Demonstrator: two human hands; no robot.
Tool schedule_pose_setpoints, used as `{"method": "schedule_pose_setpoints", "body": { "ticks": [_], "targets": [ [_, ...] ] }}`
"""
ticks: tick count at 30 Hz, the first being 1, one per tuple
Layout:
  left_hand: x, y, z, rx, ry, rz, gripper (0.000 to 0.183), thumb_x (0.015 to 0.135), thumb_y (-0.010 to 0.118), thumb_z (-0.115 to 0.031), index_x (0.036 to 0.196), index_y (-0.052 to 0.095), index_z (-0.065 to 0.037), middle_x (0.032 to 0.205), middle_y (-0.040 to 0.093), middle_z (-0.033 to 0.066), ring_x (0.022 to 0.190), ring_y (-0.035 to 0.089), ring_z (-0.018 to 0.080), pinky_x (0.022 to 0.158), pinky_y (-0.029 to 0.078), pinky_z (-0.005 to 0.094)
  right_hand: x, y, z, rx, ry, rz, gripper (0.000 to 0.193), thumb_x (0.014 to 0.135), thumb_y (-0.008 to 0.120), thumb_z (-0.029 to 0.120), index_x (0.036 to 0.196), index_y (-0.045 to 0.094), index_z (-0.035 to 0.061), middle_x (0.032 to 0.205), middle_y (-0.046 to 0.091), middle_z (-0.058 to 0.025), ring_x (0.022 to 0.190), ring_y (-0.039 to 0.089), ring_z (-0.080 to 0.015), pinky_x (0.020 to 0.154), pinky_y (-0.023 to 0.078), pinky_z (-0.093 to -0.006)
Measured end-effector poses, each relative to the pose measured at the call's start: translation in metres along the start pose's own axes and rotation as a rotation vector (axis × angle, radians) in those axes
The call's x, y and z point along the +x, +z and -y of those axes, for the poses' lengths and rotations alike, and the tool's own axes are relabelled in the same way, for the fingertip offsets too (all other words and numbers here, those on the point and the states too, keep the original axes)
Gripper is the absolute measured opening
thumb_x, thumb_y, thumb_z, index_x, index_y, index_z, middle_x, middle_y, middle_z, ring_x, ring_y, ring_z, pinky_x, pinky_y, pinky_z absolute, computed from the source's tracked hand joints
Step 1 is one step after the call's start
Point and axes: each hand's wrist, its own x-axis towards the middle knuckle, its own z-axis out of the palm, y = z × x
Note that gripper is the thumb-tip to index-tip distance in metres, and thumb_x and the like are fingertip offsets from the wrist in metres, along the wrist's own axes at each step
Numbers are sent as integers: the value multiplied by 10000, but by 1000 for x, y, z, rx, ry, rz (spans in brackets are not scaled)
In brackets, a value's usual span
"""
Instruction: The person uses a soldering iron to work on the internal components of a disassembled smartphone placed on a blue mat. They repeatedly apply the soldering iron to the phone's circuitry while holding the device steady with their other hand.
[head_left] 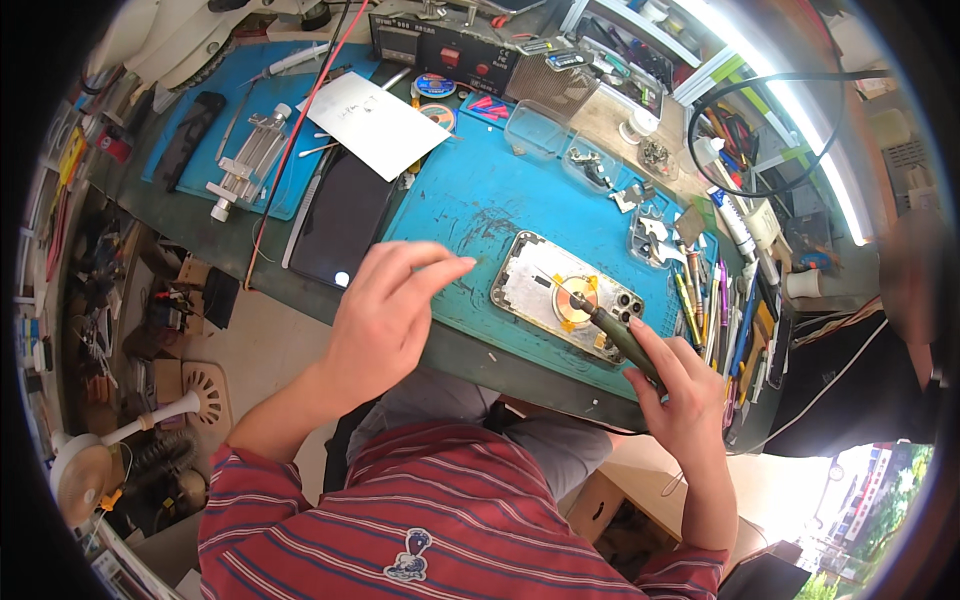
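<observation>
On the blue mat [470,190] lies an opened phone [520,290], showing a silvery inside, a copper-coloured round coil [572,308] with yellow tape, and a camera cluster at its right end. My right hand [685,395] is closed around a slim tool with a dark green handle [622,342]. Its thin tip reaches over the phone; whether it touches cannot be made out. My left hand [382,315] hovers left of the phone, fingers bent and partly stretched out, with nothing visible in them.
A dark phone screen [345,215] and a white sheet [375,125] lie left. Clear boxes [535,130] of small parts stand behind; pens and tools [715,310] crowd the right. A metal clamp [250,165] rests farther left. A black cable [700,140] loops at upper right.
</observation>
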Motion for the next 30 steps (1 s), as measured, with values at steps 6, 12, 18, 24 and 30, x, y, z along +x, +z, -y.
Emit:
{"method": "schedule_pose_setpoints", "body": {
  "ticks": [6,12,18,24,30],
  "targets": [
    [-4,16,-16,45,-59,36,657,918,807,-67,1530,569,-79,1243,764,16,1142,625,248,1059,423,437,11,9,-1,-80,-66,-6,596,864,848,95,1440,727,189,946,680,-40,756,674,-225,637,531,-362],
    [1,27,-18,116,-80,19,804,878,878,-168,1586,512,-67,1247,788,-22,1119,607,206,1053,389,416,16,13,-2,-71,-73,17,608,858,854,90,1444,726,188,956,677,-39,762,674,-222,646,531,-360],
    [2,28,-17,171,-53,19,770,883,868,-159,1573,540,-72,1227,806,-53,1055,617,167,1003,402,390,15,14,-1,-53,-76,31,625,856,851,62,1454,719,185,961,676,-50,771,676,-231,659,538,-363],
    [2,28,-18,170,-62,27,755,887,866,-158,1566,547,-71,1231,811,-58,1067,605,174,1018,392,388,13,17,-1,-36,-84,23,627,851,852,51,1450,719,176,969,676,-59,774,675,-237,664,538,-366],
    [1,30,-19,164,-81,32,741,894,869,-168,1556,553,-62,1239,814,-60,1101,585,188,1059,375,394,13,18,2,-30,-68,18,629,851,854,49,1453,716,168,961,665,-64,766,668,-241,664,536,-367]
  ]
}}
